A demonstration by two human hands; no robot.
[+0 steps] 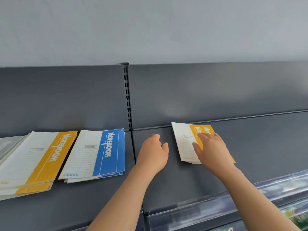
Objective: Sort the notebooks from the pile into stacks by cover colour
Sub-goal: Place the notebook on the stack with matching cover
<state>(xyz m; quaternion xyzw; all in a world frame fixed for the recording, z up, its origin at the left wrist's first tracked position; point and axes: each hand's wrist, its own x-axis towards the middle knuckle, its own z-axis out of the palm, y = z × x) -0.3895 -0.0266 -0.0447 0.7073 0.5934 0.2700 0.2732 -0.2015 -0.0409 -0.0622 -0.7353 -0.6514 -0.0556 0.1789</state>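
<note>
On a dark grey shelf lie three groups of notebooks. A stack with yellow covers (40,157) sits at the left, and a stack with blue covers (100,152) lies beside it. On the right, a small pile topped by a yellow notebook (186,142) lies near the back panel. My right hand (211,149) rests flat on that pile, fingers straight, covering much of the yellow band. My left hand (154,153) hovers over the bare shelf between the blue stack and the pile, fingers relaxed, holding nothing.
A grey-covered notebook (8,145) peeks in at the far left edge. A slotted upright (127,97) divides the back panel. A clear plastic price rail (216,207) runs along the shelf's front edge at the right. A pale wall rises above.
</note>
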